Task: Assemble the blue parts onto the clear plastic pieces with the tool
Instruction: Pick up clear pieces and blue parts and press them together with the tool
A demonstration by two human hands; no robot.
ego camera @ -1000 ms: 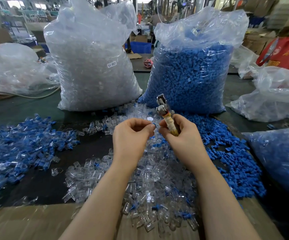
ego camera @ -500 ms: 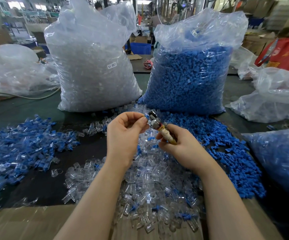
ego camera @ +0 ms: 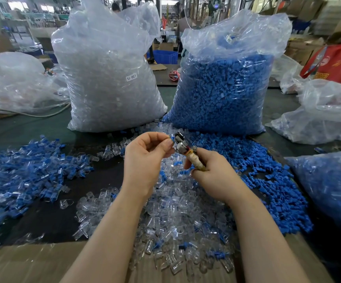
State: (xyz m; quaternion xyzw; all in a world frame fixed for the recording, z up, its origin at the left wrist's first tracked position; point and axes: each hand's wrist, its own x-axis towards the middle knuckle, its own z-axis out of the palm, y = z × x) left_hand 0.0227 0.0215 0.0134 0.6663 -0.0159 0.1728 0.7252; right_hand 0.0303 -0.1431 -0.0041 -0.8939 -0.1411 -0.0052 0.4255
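The left hand [ego camera: 145, 158] is raised over the middle of the desk [ego camera: 49, 215], its thumb and fingertips pinching a small blue part [ego camera: 172, 138] against the metal head of the tool [ego camera: 183, 147]; whether a clear piece sits under the blue one cannot be told. The right hand [ego camera: 216, 176] has its grip clenched round the tool's tape-wrapped handle, the tool tilted with its head toward 11 o'clock. Directly under both hands, running down to 6 o'clock, lies the heap of clear plastic pieces [ego camera: 171, 217], a few blue ones mixed in. Loose blue parts [ego camera: 267, 180] spread at 3 o'clock of the hands. At 9 o'clock is a scatter of clear pieces with blue fitted on them [ego camera: 22, 172]. At 12 o'clock stand two tall bags: the bag of clear pieces [ego camera: 108, 82] toward 11, labelled "SJ 017", and the bag of blue parts [ego camera: 222, 88] toward 1. A strip of cardboard [ego camera: 32, 262] lies along the near edge at 7 o'clock
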